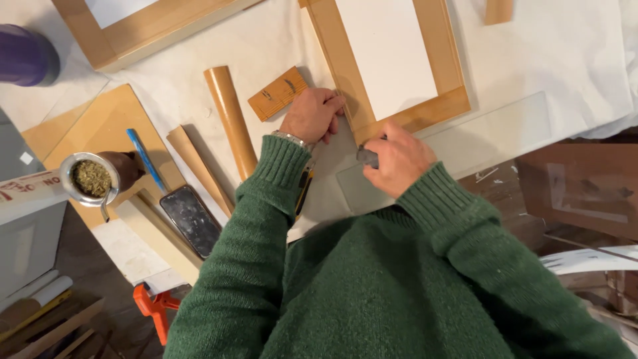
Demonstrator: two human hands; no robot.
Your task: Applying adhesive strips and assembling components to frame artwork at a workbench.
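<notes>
My left hand [312, 114] rests with curled fingers against the lower left corner of a light wooden frame [345, 73] that has a white panel [385, 53] in its middle. My right hand [397, 157] is closed around a small grey tool [366, 156] at the frame's bottom edge, over a clear glass pane [492, 129] lying on the white cloth. Both arms wear green knitted sleeves, and a watch sits on the left wrist.
A wooden block [278, 93], a round wooden moulding [230, 119], flat wood strips [196, 163], a dark phone [191, 219] and a blue-handled tool [146, 159] lie left of the hands. A metal cup of herbs [91, 178] stands on a board. Another frame [119, 33] lies top left, an orange clamp [154, 309] below.
</notes>
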